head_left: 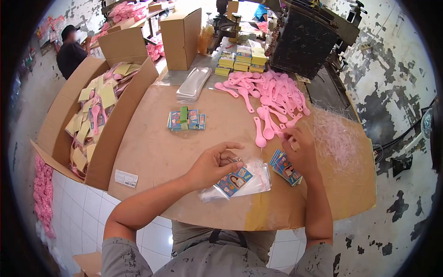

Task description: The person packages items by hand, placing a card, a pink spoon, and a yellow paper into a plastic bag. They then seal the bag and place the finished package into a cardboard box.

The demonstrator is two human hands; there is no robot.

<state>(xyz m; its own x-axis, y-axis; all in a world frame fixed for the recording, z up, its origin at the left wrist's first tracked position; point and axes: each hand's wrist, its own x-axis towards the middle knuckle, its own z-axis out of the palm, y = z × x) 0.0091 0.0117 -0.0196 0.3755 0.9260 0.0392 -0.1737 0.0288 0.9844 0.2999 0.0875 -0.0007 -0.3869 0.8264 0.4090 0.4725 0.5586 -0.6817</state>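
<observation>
My left hand [216, 165] is curled over a blue printed card [234, 183], its thumb on the card's top edge. The card lies on a stack of clear plastic bags [258, 179]. My right hand [297, 147] is at the near edge of the pile of pink spoons [277, 92], just above a fanned stack of blue cards [285, 167]. Its fingers are bent, and whether they grip a spoon is too small to tell. Single pink spoons [259, 132] lie just left of that hand.
An open carton [99, 152] of packed spoons stands left. Banded cards [186, 120], clear bags [194, 84], yellow card stacks [242, 60] and a black machine [302, 39] are on the table [152, 147]. Pink shreds [334, 141] lie right. A person [71, 53] is at back left.
</observation>
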